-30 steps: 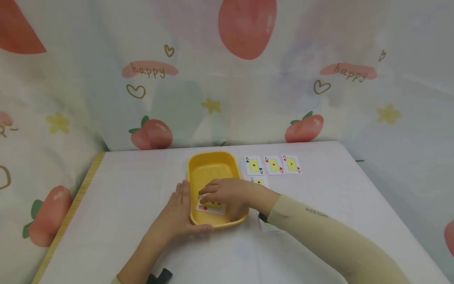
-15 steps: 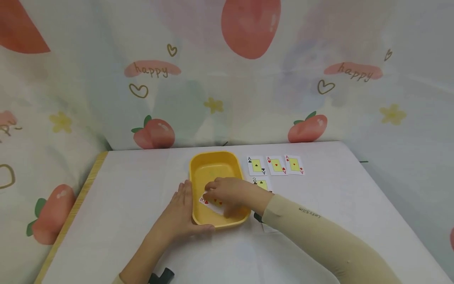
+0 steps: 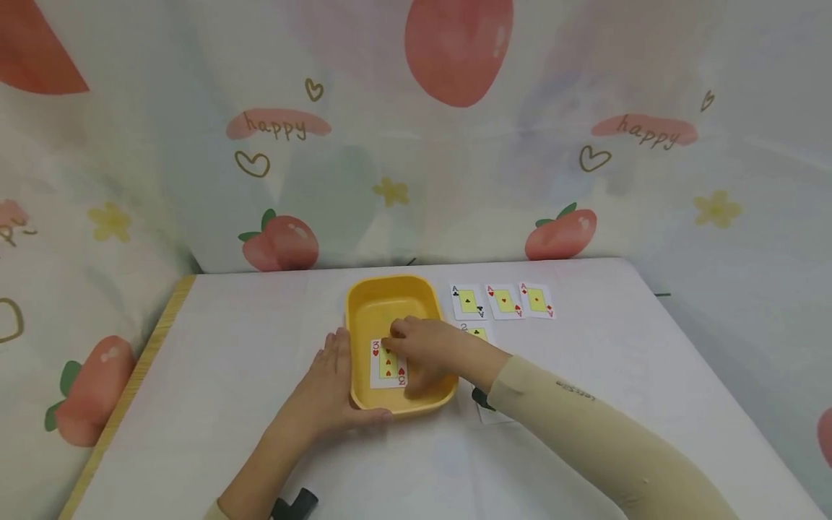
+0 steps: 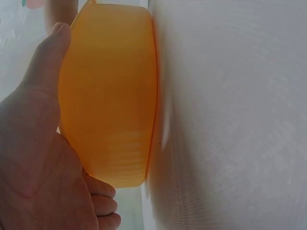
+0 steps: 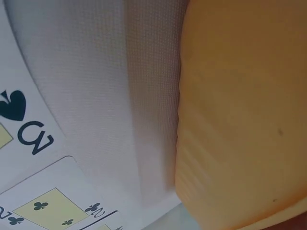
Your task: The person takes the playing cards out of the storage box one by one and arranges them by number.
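Note:
In the head view, a yellow plastic tray (image 3: 383, 307) stands on the table. A three of hearts playing card (image 3: 388, 375) lies face up inside its near half, upright to the view. My right hand (image 3: 432, 350) reaches in from the right and holds this card with curled fingers at its upper edge and the thumb beside its lower right; part of the thumb's contact is hidden. My left hand (image 3: 328, 386) rests along the tray's left wall with straight fingers, the thumb (image 4: 45, 62) lying along the near side.
Right of the tray lie the ace of clubs (image 3: 467, 302), ace of hearts (image 3: 503, 301) and ace of diamonds (image 3: 536, 300) in a row. Below them are a two of clubs (image 5: 53, 201) and a three of spades (image 5: 14, 105), mostly covered by the right arm in the head view.
The three of hearts has turned inside the tray from lying sideways to upright. My right hand's fingers have shifted slightly right with it. The left hand stays at the tray.

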{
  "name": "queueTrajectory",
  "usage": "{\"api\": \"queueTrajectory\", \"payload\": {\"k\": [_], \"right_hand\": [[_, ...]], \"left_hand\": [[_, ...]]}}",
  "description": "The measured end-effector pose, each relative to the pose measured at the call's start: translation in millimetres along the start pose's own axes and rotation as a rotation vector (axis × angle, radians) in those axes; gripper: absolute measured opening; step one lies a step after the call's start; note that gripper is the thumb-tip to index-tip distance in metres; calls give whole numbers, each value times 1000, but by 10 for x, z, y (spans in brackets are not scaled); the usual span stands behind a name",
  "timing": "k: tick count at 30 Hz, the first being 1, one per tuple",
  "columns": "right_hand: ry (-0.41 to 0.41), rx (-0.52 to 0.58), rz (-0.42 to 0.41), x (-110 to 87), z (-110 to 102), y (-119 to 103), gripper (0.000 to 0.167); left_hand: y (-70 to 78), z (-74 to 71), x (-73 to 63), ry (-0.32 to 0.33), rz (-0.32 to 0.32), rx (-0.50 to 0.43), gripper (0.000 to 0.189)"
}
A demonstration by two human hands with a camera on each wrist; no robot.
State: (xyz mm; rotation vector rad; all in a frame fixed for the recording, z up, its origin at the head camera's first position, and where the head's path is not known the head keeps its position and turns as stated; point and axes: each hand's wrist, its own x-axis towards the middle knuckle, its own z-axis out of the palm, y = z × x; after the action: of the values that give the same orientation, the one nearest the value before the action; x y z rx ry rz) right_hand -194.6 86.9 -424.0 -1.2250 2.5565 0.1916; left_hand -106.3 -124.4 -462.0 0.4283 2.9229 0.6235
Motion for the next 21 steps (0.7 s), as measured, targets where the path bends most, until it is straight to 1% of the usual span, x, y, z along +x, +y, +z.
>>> {"api": "queueTrajectory", "payload": {"k": [8, 12, 15, 17, 21], "right_hand": [[42, 35, -14, 30, 58, -77, 87], [58, 56, -28, 49, 74, -121, 84], [59, 93, -38, 65, 66, -149, 80], [53, 114, -26, 70, 52, -162, 80], [36, 125, -19, 82, 7, -182, 79]], "left_hand": [[-35, 16, 5, 6, 17, 13, 150], [-40, 11, -3, -3, 14, 13, 151], [-34, 1, -10, -6, 10, 12, 150], [-27, -5, -9, -3, 14, 4, 148], [-21, -11, -4, 2, 16, 4, 147]]}}
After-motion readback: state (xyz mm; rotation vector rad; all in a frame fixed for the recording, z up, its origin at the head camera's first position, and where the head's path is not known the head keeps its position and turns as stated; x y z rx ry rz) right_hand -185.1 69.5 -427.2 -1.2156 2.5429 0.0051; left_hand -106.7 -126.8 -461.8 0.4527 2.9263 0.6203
